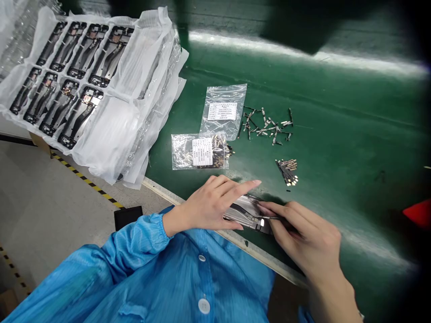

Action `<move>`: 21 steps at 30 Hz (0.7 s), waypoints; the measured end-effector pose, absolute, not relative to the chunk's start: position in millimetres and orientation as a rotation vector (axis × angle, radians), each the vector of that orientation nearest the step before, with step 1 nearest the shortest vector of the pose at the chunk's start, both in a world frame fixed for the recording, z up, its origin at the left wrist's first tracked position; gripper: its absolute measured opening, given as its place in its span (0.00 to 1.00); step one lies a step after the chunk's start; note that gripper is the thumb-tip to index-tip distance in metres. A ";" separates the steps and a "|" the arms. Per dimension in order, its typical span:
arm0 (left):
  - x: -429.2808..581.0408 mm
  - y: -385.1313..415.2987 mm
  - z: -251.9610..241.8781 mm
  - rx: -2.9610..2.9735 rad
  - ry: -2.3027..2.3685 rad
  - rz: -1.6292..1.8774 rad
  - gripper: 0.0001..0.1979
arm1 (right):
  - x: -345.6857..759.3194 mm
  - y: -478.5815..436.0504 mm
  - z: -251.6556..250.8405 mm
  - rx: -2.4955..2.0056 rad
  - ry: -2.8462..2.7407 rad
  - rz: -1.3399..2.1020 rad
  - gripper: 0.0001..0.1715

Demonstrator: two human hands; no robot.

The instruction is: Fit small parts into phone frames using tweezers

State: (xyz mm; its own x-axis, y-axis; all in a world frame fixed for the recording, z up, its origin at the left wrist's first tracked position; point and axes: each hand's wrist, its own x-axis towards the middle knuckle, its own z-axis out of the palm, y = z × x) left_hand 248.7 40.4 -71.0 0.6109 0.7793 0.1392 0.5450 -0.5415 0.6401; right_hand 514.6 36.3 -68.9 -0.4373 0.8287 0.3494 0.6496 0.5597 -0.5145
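A metal phone mid-frame with a black flex cable along it lies near the bench's front edge, under both hands. My left hand is around its left end, thumb along the near side and index finger stretched out above it. My right hand is closed at the right end, pinching a thin dark tool that looks like tweezers. The tool's tip is over the frame, close to a small bright spot. My palm hides most of the tool. Beyond the hands lies a small pile of short flex cables.
Stacked white trays of phone frames stand at the left, overhanging the bench edge. Two labelled plastic bags lie on the green mat, the nearer one filled with small parts. Loose small strips are scattered beside them. A red object is far right.
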 end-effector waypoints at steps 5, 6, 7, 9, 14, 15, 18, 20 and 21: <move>248.8 40.0 -71.0 2.282 1.046 0.591 0.58 | 515.2 31.5 -64.4 -1.120 -2.179 0.445 0.18; 248.9 40.0 -70.8 2.281 1.049 0.593 0.57 | 515.0 29.6 -62.5 -1.131 -2.135 0.473 0.17; 249.1 40.0 -70.6 2.281 1.050 0.597 0.56 | 514.9 27.8 -60.1 -1.154 -2.081 0.498 0.15; 249.3 40.0 -70.4 2.283 1.047 0.597 0.55 | 515.0 26.0 -54.2 -1.228 -1.960 0.526 0.12; 248.8 40.1 -72.5 2.291 1.053 0.550 0.56 | 514.4 49.5 -37.4 -1.417 -1.777 0.425 0.04; 248.4 40.0 -73.1 2.293 1.052 0.546 0.56 | 512.7 60.5 -34.6 -1.451 -1.763 0.419 0.05; 246.9 39.8 -73.8 2.289 1.046 0.543 0.56 | 503.9 101.8 -29.3 -1.473 -1.723 0.516 0.10; 246.0 39.8 -72.9 2.280 1.048 0.548 0.55 | 496.4 130.7 -30.0 -1.466 -1.689 0.612 0.12; 245.7 39.9 -72.0 2.276 1.050 0.550 0.55 | 492.7 143.4 -31.8 -1.474 -1.678 0.648 0.13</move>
